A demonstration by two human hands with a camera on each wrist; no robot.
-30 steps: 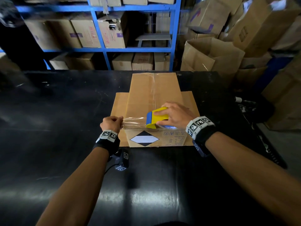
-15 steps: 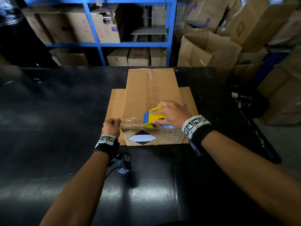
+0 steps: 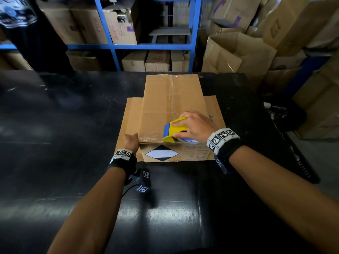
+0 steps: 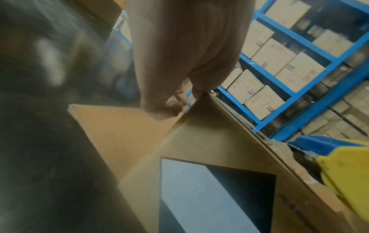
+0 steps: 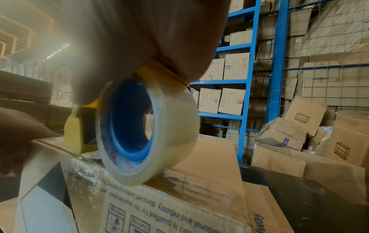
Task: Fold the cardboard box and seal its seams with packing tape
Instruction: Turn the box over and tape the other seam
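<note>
A folded brown cardboard box (image 3: 165, 99) stands on its spread flaps on the black table (image 3: 64, 143), with a black-and-white diamond label (image 3: 161, 153) on its near side. My right hand (image 3: 194, 125) grips a yellow and blue tape dispenser (image 3: 176, 128) that rests on the box's near top edge; its clear tape roll (image 5: 169, 126) touches the cardboard. A strip of clear tape (image 3: 151, 139) runs left along that edge to my left hand (image 3: 130, 142). The curled fingers of that hand (image 4: 179, 63) hold the tape end at the box's near left corner.
Blue shelving (image 3: 194, 33) with cartons stands behind the table. Open and stacked cardboard boxes (image 3: 238, 52) crowd the right side beyond the table's edge. A person in dark clothing (image 3: 27, 24) stands at the far left. Bare table lies left of and in front of the box.
The stretched tape has come down onto the box's near top edge. My left hand moved right to the box's corner, and the dispenser sank onto the box.
</note>
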